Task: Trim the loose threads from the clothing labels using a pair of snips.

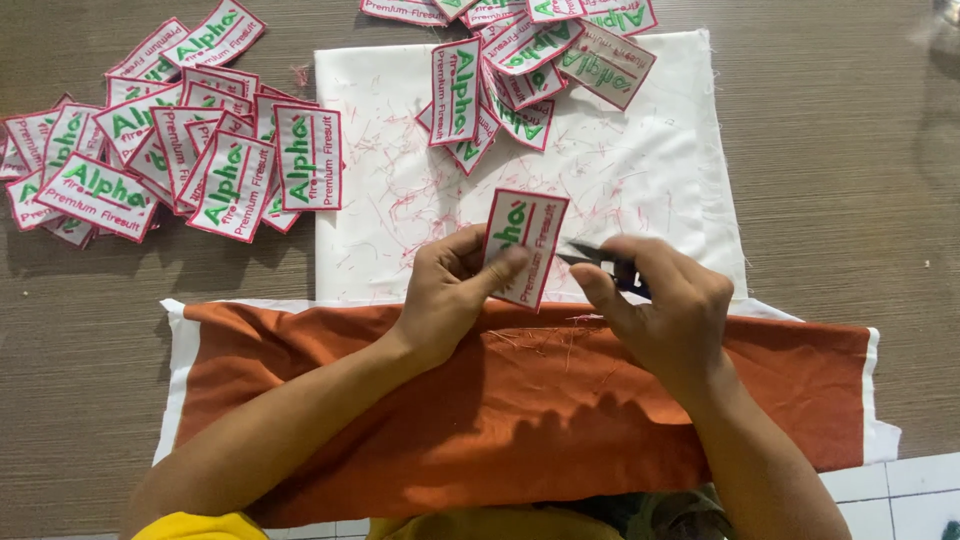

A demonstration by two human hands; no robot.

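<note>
My left hand [448,290] pinches a white rectangular embroidered patch [527,243] with a red border and green and red lettering, holding it upright over the white cloth [640,170]. My right hand [660,305] grips small dark thread snips [590,255], whose tips point left at the patch's right edge. Both hands hover above an orange cloth [520,400] spread at the table's near edge. Red thread trimmings lie scattered over the white cloth.
A heap of matching patches [170,150] lies at the left on the brown wooden table [850,200]. Another pile of patches [520,60] sits at the top centre on the white cloth. White floor tiles [900,495] show at bottom right.
</note>
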